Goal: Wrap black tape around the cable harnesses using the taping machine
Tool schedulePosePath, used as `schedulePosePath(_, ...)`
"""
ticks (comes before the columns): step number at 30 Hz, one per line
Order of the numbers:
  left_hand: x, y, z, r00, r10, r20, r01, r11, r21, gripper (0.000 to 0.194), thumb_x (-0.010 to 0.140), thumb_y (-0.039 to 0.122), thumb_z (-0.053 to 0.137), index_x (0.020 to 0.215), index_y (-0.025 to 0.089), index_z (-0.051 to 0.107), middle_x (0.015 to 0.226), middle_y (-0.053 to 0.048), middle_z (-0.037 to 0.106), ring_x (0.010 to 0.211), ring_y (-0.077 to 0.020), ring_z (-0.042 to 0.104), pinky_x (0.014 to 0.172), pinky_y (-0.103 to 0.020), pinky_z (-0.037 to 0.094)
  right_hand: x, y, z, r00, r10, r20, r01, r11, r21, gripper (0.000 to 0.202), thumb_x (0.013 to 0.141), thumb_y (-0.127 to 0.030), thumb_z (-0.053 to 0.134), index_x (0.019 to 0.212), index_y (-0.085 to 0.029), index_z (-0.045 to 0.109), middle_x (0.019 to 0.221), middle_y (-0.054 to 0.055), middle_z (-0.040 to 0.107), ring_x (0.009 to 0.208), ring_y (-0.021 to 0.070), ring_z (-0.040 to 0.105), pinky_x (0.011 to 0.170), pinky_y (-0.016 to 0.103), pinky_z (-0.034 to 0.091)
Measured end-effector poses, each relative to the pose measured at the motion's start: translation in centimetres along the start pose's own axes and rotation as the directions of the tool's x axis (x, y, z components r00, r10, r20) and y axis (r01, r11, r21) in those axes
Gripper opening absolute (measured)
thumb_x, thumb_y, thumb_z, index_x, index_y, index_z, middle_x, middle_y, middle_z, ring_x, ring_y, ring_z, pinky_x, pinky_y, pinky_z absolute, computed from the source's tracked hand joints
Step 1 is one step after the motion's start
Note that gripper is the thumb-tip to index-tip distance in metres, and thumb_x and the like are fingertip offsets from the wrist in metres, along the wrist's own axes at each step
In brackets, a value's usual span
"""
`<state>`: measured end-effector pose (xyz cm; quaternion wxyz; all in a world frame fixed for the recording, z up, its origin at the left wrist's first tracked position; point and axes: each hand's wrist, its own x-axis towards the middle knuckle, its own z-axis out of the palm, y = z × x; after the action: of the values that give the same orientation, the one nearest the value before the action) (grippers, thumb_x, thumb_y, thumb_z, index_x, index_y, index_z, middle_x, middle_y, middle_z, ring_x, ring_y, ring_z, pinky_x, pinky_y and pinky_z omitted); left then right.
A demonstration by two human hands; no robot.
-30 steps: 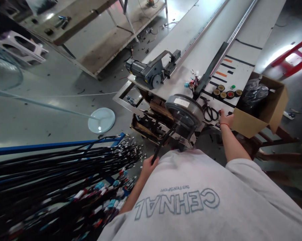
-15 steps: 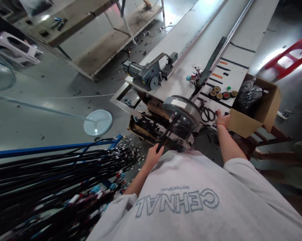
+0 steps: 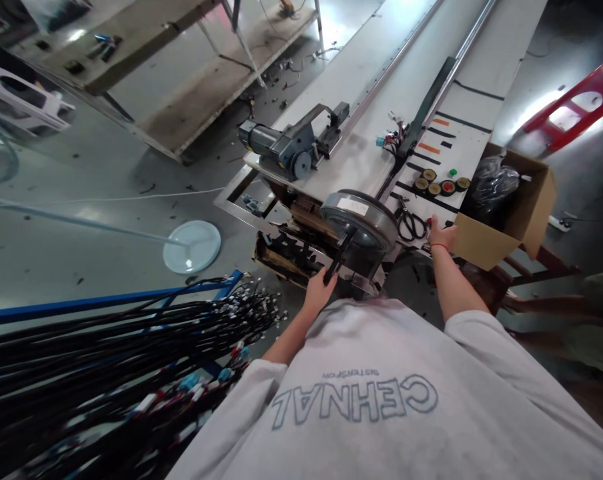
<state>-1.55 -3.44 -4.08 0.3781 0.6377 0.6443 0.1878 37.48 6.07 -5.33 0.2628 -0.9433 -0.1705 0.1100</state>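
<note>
Grips wiring harness [image 3: 338, 258] in closed left hand [image 3: 321, 291], apparently for tension | rests curled right hand [image 3: 441, 236] at bench's [image 3: 357, 159] near right corner; cannot tell contents.

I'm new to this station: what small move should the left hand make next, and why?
Perhaps draw the black bundle gently toward the body: the left hand grips its near end, it runs up to the round machine, and the right hand is off it, beside the cardboard box.
</note>
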Motion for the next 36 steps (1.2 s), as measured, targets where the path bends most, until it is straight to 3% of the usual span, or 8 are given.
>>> schedulePosePath(8, -5.3, -10.0, 0.0, 0.865, -0.473, 0.167, 0.405, 0.855, 0.325, 0.011, 0.082, 0.022, 0.060, 0.077, 0.016, 0.068, 0.071, -0.008, 0.070, 0.071, -0.0200, 0.064, 0.060, -0.024, 0.039, -0.2, -0.1, 0.0, 1.000, 0.002, -0.009, -0.002, 1.000, -0.004, 0.068, 0.076, -0.068, 0.062, 0.113, -0.012, 0.053, 0.118, 0.025, 0.061, 0.110, 0.0382, 0.059, 0.094, 0.052, 0.045)
schedulePosePath(13, -4.1, -12.7, -8.1, 0.867, -0.494, -0.063, 0.481, 0.798, 0.362, 0.026, 0.087, 0.032, 0.050, 0.094, 0.015, 0.068, 0.083, -0.013, 0.071, 0.081, -0.0260, 0.065, 0.063, -0.028, 0.041, -0.1, -0.1, 0.0, 1.000, -0.005, -0.007, 0.005, 1.000, 0.003, 0.067, 0.077, -0.067, 0.062, 0.112, -0.011, 0.053, 0.118, 0.026, 0.060, 0.110, 0.0382, 0.059, 0.095, 0.051, 0.045)
schedulePosePath(16, -2.6, -13.1, -13.5, 0.882, -0.337, -0.330, 0.444, 0.827, 0.344, 0.029, 0.083, 0.037, 0.051, 0.093, 0.015, 0.068, 0.082, -0.012, 0.071, 0.079, -0.0267, 0.064, 0.067, -0.030, 0.043, 0.0, 0.0, 0.1, 1.000, -0.013, -0.012, 0.013, 1.000, 0.021, 0.066, 0.077, -0.067, 0.062, 0.111, -0.012, 0.053, 0.117, 0.025, 0.061, 0.109, 0.0374, 0.059, 0.094, 0.051, 0.045)
schedulePosePath(18, -2.7, -12.5, -15.3, 0.912, -0.235, -0.336, 0.349, 0.876, 0.333, 0.025, 0.078, 0.038, 0.054, 0.086, 0.018, 0.067, 0.073, -0.008, 0.069, 0.073, -0.0239, 0.062, 0.066, -0.029, 0.044, 0.1, 0.2, 0.2, 1.000, -0.018, -0.013, 0.018, 0.999, 0.027, 0.065, 0.076, -0.067, 0.062, 0.110, -0.012, 0.053, 0.115, 0.024, 0.061, 0.108, 0.0373, 0.059, 0.093, 0.051, 0.045)
schedulePosePath(21, -4.8, -10.5, -14.1, 0.986, -0.124, -0.114, 0.151, 0.952, 0.267, 0.024, 0.074, 0.043, 0.056, 0.072, 0.020, 0.063, 0.059, -0.001, 0.062, 0.060, -0.0181, 0.056, 0.060, -0.025, 0.042, 0.1, 0.3, 0.2, 1.000, -0.027, -0.006, 0.027, 0.999, 0.032, 0.066, 0.077, -0.067, 0.063, 0.111, -0.011, 0.053, 0.114, 0.025, 0.061, 0.109, 0.0384, 0.058, 0.093, 0.052, 0.045)
schedulePosePath(25, -8.8, -7.2, -9.0, 0.995, -0.033, 0.097, 0.025, 0.997, 0.078, 0.037, 0.079, 0.053, 0.049, 0.067, 0.019, 0.059, 0.056, 0.001, 0.057, 0.054, -0.0153, 0.052, 0.055, -0.024, 0.040, -0.1, 0.2, 0.1, 1.000, -0.022, 0.016, 0.021, 0.999, 0.024, 0.067, 0.079, -0.064, 0.062, 0.116, -0.010, 0.052, 0.119, 0.026, 0.059, 0.112, 0.0380, 0.057, 0.095, 0.052, 0.044)
schedulePosePath(29, -10.7, -4.8, -6.1, 0.997, -0.052, 0.054, 0.055, 0.996, -0.064, 0.040, 0.084, 0.053, 0.042, 0.077, 0.018, 0.060, 0.063, -0.001, 0.061, 0.059, -0.0163, 0.055, 0.057, -0.025, 0.042, -0.2, -0.1, -0.2, 1.000, -0.004, 0.031, 0.004, 1.000, 0.005, 0.067, 0.080, -0.063, 0.062, 0.119, -0.009, 0.051, 0.120, 0.024, 0.059, 0.113, 0.0356, 0.057, 0.098, 0.048, 0.042)
schedulePosePath(36, -9.4, -2.5, -5.2, 0.996, -0.088, 0.026, 0.091, 0.983, -0.157, 0.048, 0.086, 0.059, 0.040, 0.085, 0.017, 0.063, 0.067, -0.003, 0.064, 0.060, -0.0157, 0.055, 0.058, -0.025, 0.042, -0.4, -0.3, -0.5, 1.000, -0.007, 0.025, 0.007, 1.000, 0.003, 0.066, 0.079, -0.063, 0.063, 0.118, -0.011, 0.052, 0.119, 0.024, 0.060, 0.112, 0.0361, 0.058, 0.095, 0.049, 0.045)
